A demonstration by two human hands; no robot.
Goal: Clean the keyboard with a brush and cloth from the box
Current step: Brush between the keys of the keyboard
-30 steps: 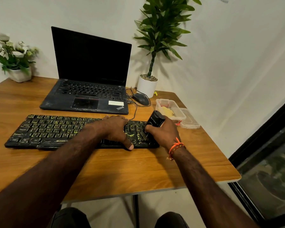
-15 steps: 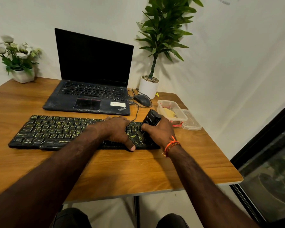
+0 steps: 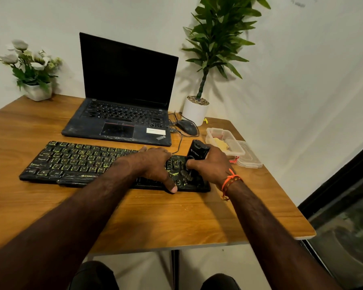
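Wooden table (image 3: 176, 216) against a pale wall carries a black keyboard (image 3: 71, 162) with yellow-green key legends, lying flat near the front edge. On the keyboard's right end the right hand (image 3: 213, 166) has its fingers curled round a black brush (image 3: 194, 155), thumb on its front, the handle tilted up and away and the dark bristles down on the keys. The left hand (image 3: 155, 166) lies flat just left of it, fingers spread over the keys and the thumb reaching down to the keyboard's front edge. An orange thread band (image 3: 231, 181) circles the right wrist. Just right of the brush stands an open clear plastic box (image 3: 224, 141) with a yellowish cloth (image 3: 219, 143) inside, and its lid (image 3: 249, 158) lies beside it. Behind the keyboard sits an open laptop (image 3: 122, 114) with a dark screen, a mouse (image 3: 187, 126) to its right, a tall green plant (image 3: 208, 59) in a white pot behind the mouse, and white flowers (image 3: 27, 65) at the far left corner.
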